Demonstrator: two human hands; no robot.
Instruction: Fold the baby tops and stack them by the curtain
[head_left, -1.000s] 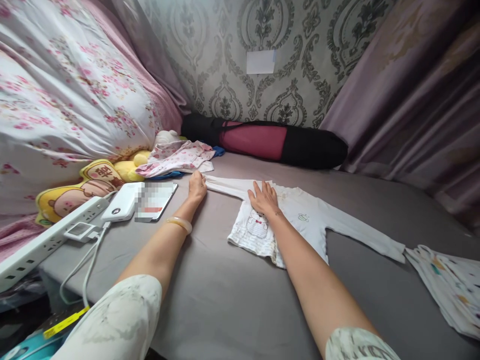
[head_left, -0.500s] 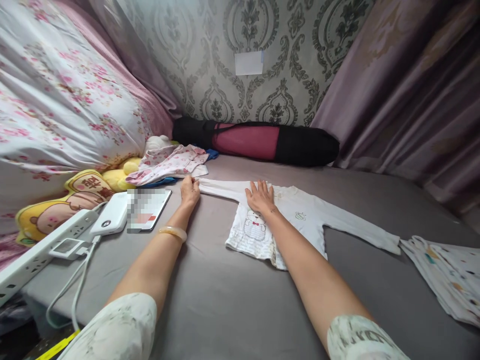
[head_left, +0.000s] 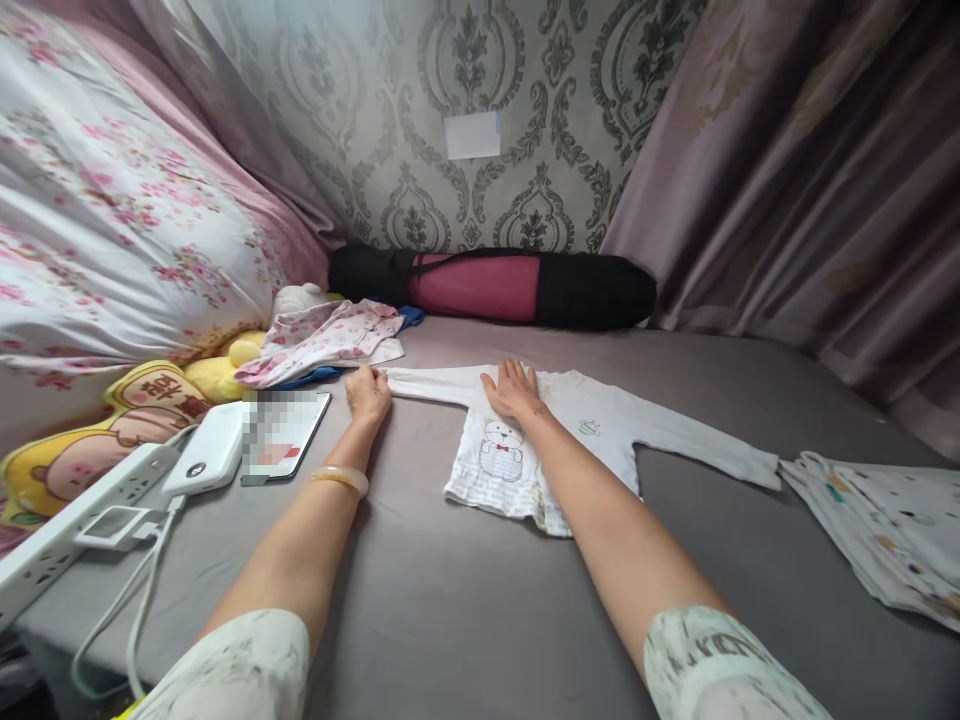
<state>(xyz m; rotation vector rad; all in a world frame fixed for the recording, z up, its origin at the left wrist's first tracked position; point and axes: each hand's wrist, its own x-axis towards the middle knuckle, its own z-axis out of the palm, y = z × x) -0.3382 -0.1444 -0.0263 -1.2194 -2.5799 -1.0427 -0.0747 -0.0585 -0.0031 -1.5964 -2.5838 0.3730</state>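
A small white long-sleeved shirt [head_left: 600,420] with a bear print lies spread on the grey sheet, both sleeves stretched out sideways. My left hand [head_left: 367,394] is closed around the cuff of the sleeve on the left, which runs straight and taut from it. Flat on the shirt's upper front, near that sleeve's shoulder, rests my right hand [head_left: 513,389] with its fingers spread. My right forearm crosses the lower front and hides part of it. The other sleeve's cuff reaches a pile of folded patterned cloth [head_left: 885,530] at the right.
On the left lie a tablet [head_left: 300,440], a white power bank [head_left: 214,450], a power strip [head_left: 75,540] with cables, and a yellow plush pillow [head_left: 75,460]. Pink-print clothes [head_left: 330,335] are heaped behind. A black-and-red long bag [head_left: 480,288] lies along the wall.
The camera view has shifted slightly, moving the scene a little to the left. My left hand still grips the cuff and my right hand stays flat on the shirt.
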